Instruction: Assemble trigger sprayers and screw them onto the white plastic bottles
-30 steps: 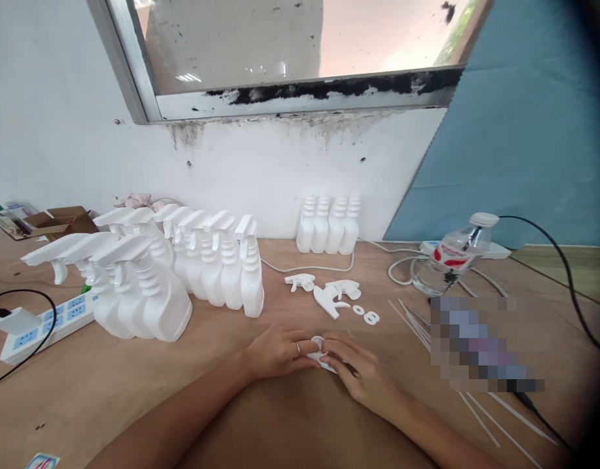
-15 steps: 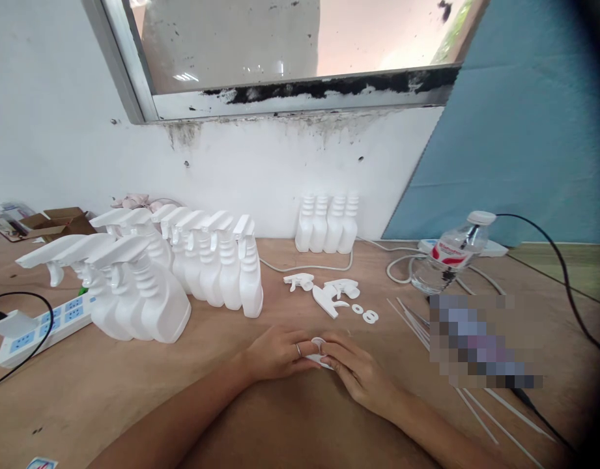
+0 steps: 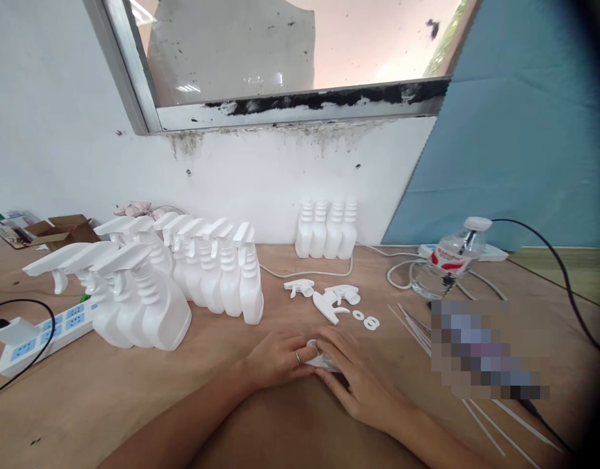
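Note:
Near the table's front edge, my left hand (image 3: 279, 360) and my right hand (image 3: 361, 381) meet around a white spray trigger head (image 3: 326, 363). Fingers of both hands are closed on it and cover much of its shape. The ring finger of my left hand wears a ring. Just beyond lie loose trigger heads, one on the left (image 3: 300, 287) and a pair of overlapping ones (image 3: 330, 310) in the middle. Small white washers (image 3: 371, 324) rest to their right.
White spray bottles with heads (image 3: 163, 319) stand in rows at left. Several headless bottles (image 3: 304, 240) stand against the wall. A power strip (image 3: 50, 335) lies far left. Thin white tubes (image 3: 413, 329), a water bottle (image 3: 445, 264) and a blurred-out object (image 3: 485, 352) occupy the right.
The view has tilted up slightly. My right hand's fingers have shifted on the trigger head, with the thumb spread lower. Both hands still hold the piece between them.

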A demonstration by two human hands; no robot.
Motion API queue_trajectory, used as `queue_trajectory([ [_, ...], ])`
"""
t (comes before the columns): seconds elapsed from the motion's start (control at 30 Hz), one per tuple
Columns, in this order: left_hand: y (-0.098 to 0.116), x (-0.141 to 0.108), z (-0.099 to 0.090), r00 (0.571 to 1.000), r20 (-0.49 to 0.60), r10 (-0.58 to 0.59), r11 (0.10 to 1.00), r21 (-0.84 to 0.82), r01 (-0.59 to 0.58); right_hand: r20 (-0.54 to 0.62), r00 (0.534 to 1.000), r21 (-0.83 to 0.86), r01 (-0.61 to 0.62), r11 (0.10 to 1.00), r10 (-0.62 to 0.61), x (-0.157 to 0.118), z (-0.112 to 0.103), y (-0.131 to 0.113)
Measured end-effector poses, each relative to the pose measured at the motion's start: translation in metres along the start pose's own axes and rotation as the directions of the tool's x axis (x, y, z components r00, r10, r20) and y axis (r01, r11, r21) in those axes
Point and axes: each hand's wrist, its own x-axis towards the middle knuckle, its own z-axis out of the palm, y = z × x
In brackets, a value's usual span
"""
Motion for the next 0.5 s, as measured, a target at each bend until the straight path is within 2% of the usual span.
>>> queue_trajectory([
  [0.13, 0.001, 0.001, 0.000, 0.999, 0.025, -0.026, 1.000, 0.007, 0.026, 0.015, 0.999, 0.077, -0.039, 0.996, 0.038, -0.002, 0.001, 0.001],
  [0.23, 0.001, 0.003, 0.000, 0.994, 0.049, -0.096, 0.995, -0.027, 0.098, -0.030, 0.998, 0.084, -0.044, 0.996, 0.047, -0.001, 0.000, 0.008],
  [0.33, -0.001, 0.003, -0.001, 0.971, 0.076, -0.227, 0.968, -0.093, 0.233, -0.148, 0.989, -0.063, -0.015, 0.998, 0.006, 0.002, -0.007, 0.026],
  [0.4, -0.002, 0.003, -0.002, 0.937, 0.099, -0.335, 0.925, -0.155, 0.347, -0.209, 0.978, -0.222, -0.046, 0.974, -0.001, 0.003, -0.018, 0.045],
  [0.43, -0.003, 0.003, -0.003, 0.916, 0.114, -0.386, 0.897, -0.187, 0.401, -0.205, 0.978, -0.303, -0.093, 0.948, 0.031, 0.003, -0.025, 0.055],
  [0.5, -0.003, 0.005, -0.005, 0.875, 0.150, -0.460, 0.843, -0.236, 0.484, -0.170, 0.960, -0.453, -0.278, 0.847, 0.224, 0.000, -0.039, 0.077],
])
